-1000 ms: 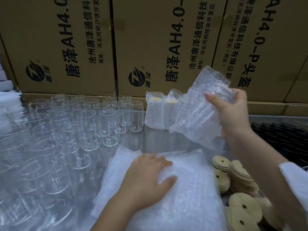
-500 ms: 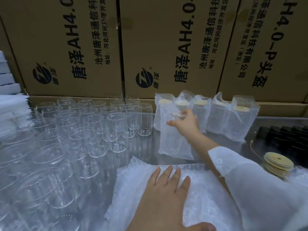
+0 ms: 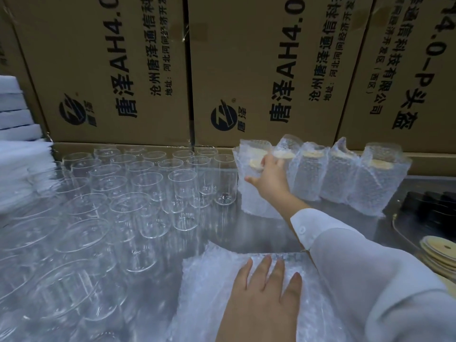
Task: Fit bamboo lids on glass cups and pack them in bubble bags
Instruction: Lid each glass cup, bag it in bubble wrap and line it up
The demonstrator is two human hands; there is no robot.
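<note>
Printed cardboard boxes [image 3: 111, 70] wall the back of a steel table [image 3: 271, 233]. Upright, empty glass cups [image 3: 148, 183] crowd its left half. A stack of bubble bags [image 3: 209, 280] lies at the near edge. The left hand [image 3: 264, 299] rests flat on it, fingers straight, holding nothing. A row of packed cups [image 3: 340, 178] stands against the boxes. At its left end, the right hand [image 3: 270, 181] grasps a bagged cup [image 3: 256, 198] near the top. Loose bamboo lids [image 3: 436, 250] are piled far right.

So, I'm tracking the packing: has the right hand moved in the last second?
Yes. The right hand has come down with its bagged cup, from up against the boxes to the table by the glasses.
</note>
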